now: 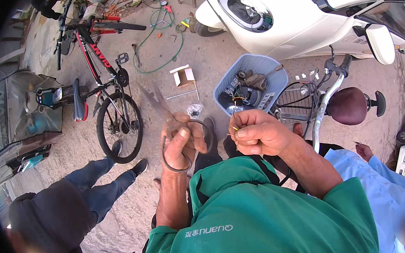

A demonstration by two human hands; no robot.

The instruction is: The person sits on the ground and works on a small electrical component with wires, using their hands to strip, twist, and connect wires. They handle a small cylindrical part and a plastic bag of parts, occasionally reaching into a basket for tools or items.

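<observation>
My left hand [179, 140] is wrapped round a pair of large scissors [156, 102], whose wide loop handles stick out on either side of my fingers. The blades point up and away from me, slightly parted and a little blurred. To its right, my right hand [262, 133] pinches a thin wire [235, 128] with a yellow bit showing at the fingertips. Both hands are in front of my chest, a small gap apart, and the blades are clear of the wire. Just beyond my right hand is a blue-grey plastic basket [219, 85] holding dark parts and cables.
A scooter with a maroon seat [351, 106] stands right, below a white car [291, 26]. A black-red bicycle [101, 70] stands left. An open carton [183, 76] and green hose [179, 51] lie ahead. One person [54, 208] is left, another in light blue [355, 174] right.
</observation>
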